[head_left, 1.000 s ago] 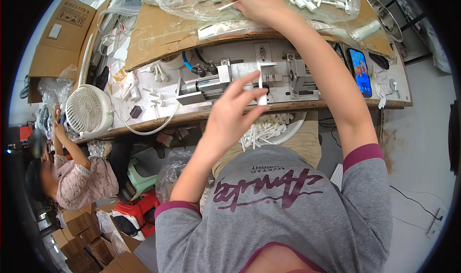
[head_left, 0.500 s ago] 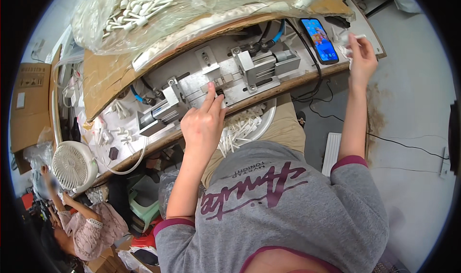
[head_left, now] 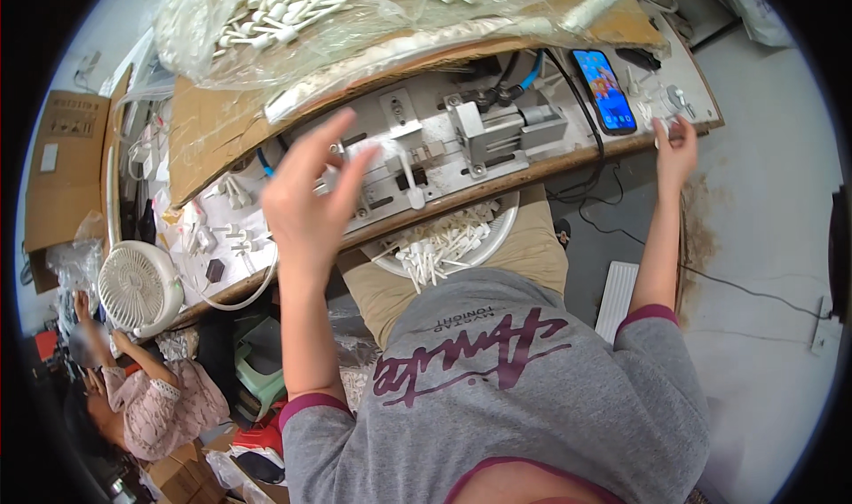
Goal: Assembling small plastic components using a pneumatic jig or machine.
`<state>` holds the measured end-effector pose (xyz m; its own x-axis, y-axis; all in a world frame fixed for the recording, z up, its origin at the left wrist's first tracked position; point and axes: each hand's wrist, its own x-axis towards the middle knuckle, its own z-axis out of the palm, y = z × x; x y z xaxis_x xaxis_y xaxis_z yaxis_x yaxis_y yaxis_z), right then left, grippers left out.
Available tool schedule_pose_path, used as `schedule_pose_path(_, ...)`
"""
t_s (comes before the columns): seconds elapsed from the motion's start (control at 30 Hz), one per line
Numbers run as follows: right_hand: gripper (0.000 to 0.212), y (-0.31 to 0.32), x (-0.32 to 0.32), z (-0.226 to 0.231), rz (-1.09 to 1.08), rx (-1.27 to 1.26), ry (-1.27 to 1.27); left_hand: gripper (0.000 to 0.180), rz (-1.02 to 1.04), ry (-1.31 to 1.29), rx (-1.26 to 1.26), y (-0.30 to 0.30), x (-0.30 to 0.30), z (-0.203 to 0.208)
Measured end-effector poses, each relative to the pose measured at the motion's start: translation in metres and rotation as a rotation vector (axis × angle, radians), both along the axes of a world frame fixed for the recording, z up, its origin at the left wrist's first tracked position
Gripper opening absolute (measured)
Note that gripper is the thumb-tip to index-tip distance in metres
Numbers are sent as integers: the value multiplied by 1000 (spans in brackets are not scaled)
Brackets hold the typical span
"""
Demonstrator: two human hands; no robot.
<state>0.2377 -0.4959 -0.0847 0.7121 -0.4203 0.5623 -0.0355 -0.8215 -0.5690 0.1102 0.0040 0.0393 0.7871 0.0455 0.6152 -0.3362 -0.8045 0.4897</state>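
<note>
My left hand (head_left: 311, 193) is raised over the bench, left of the metal fixture (head_left: 426, 153). It is blurred, with thumb and forefinger apart and nothing visible between them. A white plastic stick with a wider end (head_left: 413, 185) lies across the fixture, beside a small black block. At the bench's right end my right hand (head_left: 677, 153) has its fingers pinched together, with a small white plastic piece (head_left: 660, 131) showing at the tips. Its exact shape is hard to see. Loose small white parts (head_left: 645, 111) lie next to that hand.
A phone (head_left: 606, 93) with a lit screen lies near my right hand. Cardboard (head_left: 213, 131) covers a clamp cylinder; another (head_left: 506, 131) stands right of the fixture. A bowl of white sticks (head_left: 453, 247) rests at my lap. A fan (head_left: 138, 287) and a co-worker (head_left: 169, 406) are at left.
My left hand has lifted from the fixture and moved left, its fingers spreading. The white stick now shows in the fixture. My right hand has come lower, toward the bench edge.
</note>
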Motion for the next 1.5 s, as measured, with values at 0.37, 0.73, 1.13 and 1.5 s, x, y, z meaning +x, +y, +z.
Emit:
schedule_pose_path(0.37,23,297,49,125,924,-182,-394,26,253,34,409,66,133,5)
schedule_pose_path(0.73,94,461,209,146,886,-162,479,10,109,16,-249,18,26,42)
schedule_pose_path(1.13,71,447,123,153,1203,-634,379,32,-126,272,-416,-12,-51,-21)
schedule_pose_path(1.5,42,331,97,189,1143,-436,72,28,-1,147,124,-33,-50,-74)
